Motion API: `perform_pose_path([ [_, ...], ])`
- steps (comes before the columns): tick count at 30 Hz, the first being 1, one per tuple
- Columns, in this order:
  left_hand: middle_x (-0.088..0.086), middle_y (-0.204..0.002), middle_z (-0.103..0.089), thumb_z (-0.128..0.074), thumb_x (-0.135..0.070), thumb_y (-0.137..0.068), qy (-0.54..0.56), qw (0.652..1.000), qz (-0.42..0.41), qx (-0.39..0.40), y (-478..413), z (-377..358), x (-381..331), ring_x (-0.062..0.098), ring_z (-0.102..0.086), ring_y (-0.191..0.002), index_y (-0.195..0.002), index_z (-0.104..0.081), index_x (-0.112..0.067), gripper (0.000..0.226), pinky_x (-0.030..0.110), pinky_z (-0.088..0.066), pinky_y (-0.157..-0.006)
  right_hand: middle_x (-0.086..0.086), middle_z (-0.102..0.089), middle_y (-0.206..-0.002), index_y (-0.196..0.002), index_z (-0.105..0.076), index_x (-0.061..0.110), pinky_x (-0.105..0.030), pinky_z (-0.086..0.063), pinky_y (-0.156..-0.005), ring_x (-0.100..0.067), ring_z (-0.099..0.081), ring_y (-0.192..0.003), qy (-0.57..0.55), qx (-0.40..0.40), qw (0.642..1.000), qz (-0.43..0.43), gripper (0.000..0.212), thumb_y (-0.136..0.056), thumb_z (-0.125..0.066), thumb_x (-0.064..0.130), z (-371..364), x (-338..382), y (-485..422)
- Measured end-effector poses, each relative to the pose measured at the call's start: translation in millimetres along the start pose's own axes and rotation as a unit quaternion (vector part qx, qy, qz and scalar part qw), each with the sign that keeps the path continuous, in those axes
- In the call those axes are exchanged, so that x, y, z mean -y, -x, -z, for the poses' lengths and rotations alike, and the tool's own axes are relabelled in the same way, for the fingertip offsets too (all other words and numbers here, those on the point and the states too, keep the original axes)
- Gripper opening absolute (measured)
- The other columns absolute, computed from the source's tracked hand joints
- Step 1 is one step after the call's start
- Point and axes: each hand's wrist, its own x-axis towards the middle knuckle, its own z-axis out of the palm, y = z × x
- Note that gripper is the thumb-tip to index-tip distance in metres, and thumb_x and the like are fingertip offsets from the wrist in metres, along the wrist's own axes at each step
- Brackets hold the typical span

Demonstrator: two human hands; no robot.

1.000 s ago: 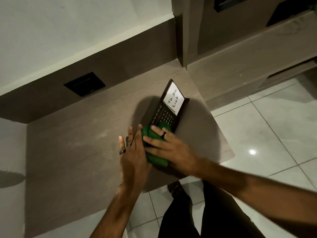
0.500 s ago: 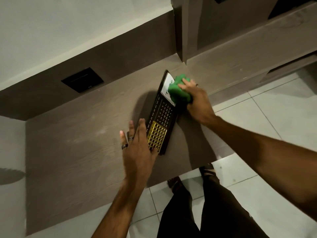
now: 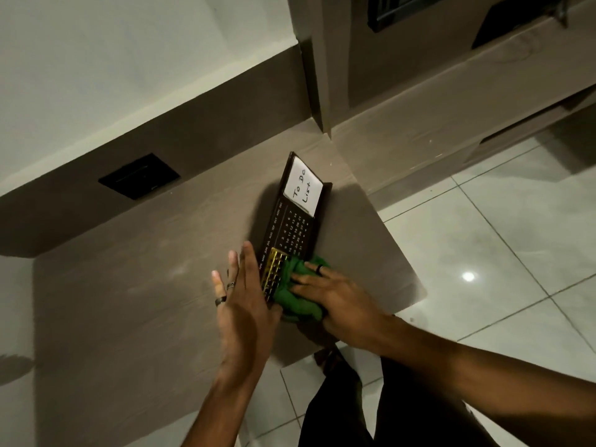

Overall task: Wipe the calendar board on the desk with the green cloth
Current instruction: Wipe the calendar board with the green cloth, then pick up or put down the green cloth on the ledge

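Observation:
A long dark calendar board (image 3: 295,229) lies flat on the brown desk (image 3: 145,285), with a white "To Do List" card at its far end and a gold grid at its near end. The bunched green cloth (image 3: 295,291) sits on the board's near end. My right hand (image 3: 335,298) presses down on the cloth, fingers spread over it. My left hand (image 3: 245,301) lies flat with fingers straight, braced against the board's left edge. The near corner of the board is hidden under the cloth and hands.
A black socket plate (image 3: 138,179) is set in the dark back panel behind the desk. A tall cabinet (image 3: 403,75) stands at the right rear. White floor tiles (image 3: 500,253) lie beyond the desk's right edge, and my dark-trousered legs (image 3: 371,404) stand at its front.
My right hand has dragged the green cloth from the board's far end, over the white card, back down to the near gold end. My left hand has stayed against the board's left edge.

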Motion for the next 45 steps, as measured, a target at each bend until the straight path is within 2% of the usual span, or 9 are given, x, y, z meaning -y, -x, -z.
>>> perform_pose_path([
  [2, 0.018, -0.166, -0.007, -0.071, -0.014, -0.085, -0.020, 0.999, 0.011, 0.023, 0, 2, -2, 0.037, -0.008, -0.153, -0.156, -0.001, -0.005, 0.101, 0.059, -0.008, -0.123, -0.004, -0.056, -0.142, -0.133, -0.059, 0.017, -0.027, -0.033, -0.112, -0.018, -0.045, -0.135, -0.214, 0.085, 0.972, -0.051, 0.058, -0.080, -0.061, -0.008, 16, 3, 1],
  [4, 0.011, -0.163, 0.003, -0.067, -0.016, -0.089, -0.023, 0.999, 0.033, 0.028, -1, 3, -3, 0.033, -0.001, -0.153, -0.156, 0.004, -0.007, 0.098, 0.061, -0.008, -0.123, -0.009, -0.064, -0.131, -0.130, -0.062, 0.015, -0.034, -0.046, -0.104, -0.018, -0.058, -0.123, -0.427, 0.135, 0.887, -0.117, 0.061, -0.081, -0.051, -0.020, 31, 8, 2],
  [7, 0.018, -0.164, -0.004, -0.058, -0.003, -0.087, 0.004, 0.999, 0.043, -0.010, 0, 9, -10, 0.037, -0.001, -0.152, -0.155, -0.001, -0.004, 0.089, 0.063, -0.005, -0.122, -0.008, -0.070, -0.119, -0.122, -0.066, 0.020, -0.036, -0.054, -0.094, -0.020, -0.065, -0.113, -0.514, 0.080, 0.836, -0.178, 0.055, -0.084, -0.052, -0.018, 54, -1, 7],
  [9, 0.022, -0.164, -0.007, -0.048, -0.030, -0.093, -0.008, 0.998, 0.035, -0.048, -1, 14, -21, 0.040, -0.002, -0.152, -0.155, -0.005, -0.002, 0.081, 0.064, -0.008, -0.121, -0.006, -0.073, -0.114, -0.118, -0.067, 0.015, -0.032, -0.055, -0.089, -0.018, -0.068, -0.108, -0.513, 0.008, 0.833, -0.205, 0.044, -0.087, -0.057, -0.014, 74, -16, 7],
  [15, 0.011, -0.165, -0.005, -0.044, -0.063, -0.092, -0.006, 0.991, -0.105, -0.080, -25, -15, -86, 0.029, 0.000, -0.154, -0.156, -0.012, -0.012, 0.088, 0.049, -0.006, -0.124, -0.014, -0.069, -0.114, -0.125, -0.060, 0.008, -0.039, -0.057, -0.087, -0.024, -0.068, -0.106, -0.448, -0.180, 0.851, -0.205, 0.037, -0.092, -0.055, -0.009, 135, -84, -10],
  [22, 0.014, -0.167, 0.000, -0.027, -0.072, -0.093, -0.080, 0.973, -0.195, 0.088, -74, -99, -113, 0.030, 0.006, -0.154, -0.156, -0.002, -0.017, 0.087, 0.055, -0.011, -0.124, 0.001, -0.065, -0.120, -0.138, -0.049, 0.021, -0.040, -0.053, -0.096, -0.014, -0.063, -0.109, -0.243, -0.261, 0.886, -0.297, 0.045, -0.095, -0.057, 0.009, 140, -160, -59],
  [26, 0.011, -0.168, 0.000, -0.023, -0.076, -0.092, -0.075, 0.973, -0.187, 0.114, -81, -126, -107, 0.029, 0.005, -0.154, -0.158, -0.005, -0.019, 0.089, 0.054, -0.011, -0.124, -0.012, -0.047, -0.147, -0.149, -0.035, 0.021, -0.052, -0.041, -0.106, -0.033, -0.047, -0.130, -0.014, -0.224, 0.940, -0.258, 0.062, -0.093, -0.055, 0.006, 125, -191, -83],
  [31, 0.009, -0.168, 0.000, -0.026, -0.076, -0.091, -0.067, 0.975, -0.189, 0.098, -82, -133, -106, 0.027, 0.005, -0.155, -0.158, -0.006, -0.020, 0.089, 0.054, -0.009, -0.124, -0.012, -0.017, -0.162, -0.155, -0.017, 0.020, -0.056, -0.023, -0.115, -0.039, -0.019, -0.145, 0.202, -0.108, 0.940, -0.253, 0.071, -0.095, -0.053, 0.021, 100, -214, -100],
  [45, 0.004, -0.167, 0.013, -0.022, -0.077, -0.092, -0.052, 0.974, -0.176, 0.130, -83, -127, -108, 0.023, 0.016, -0.153, -0.158, 0.007, -0.025, 0.088, 0.054, -0.004, -0.124, -0.013, 0.010, -0.164, -0.155, 0.005, 0.011, -0.052, -0.003, -0.119, -0.036, 0.009, -0.148, 0.261, 0.078, 0.945, -0.179, 0.096, -0.086, -0.061, 0.015, 105, -223, -116],
])
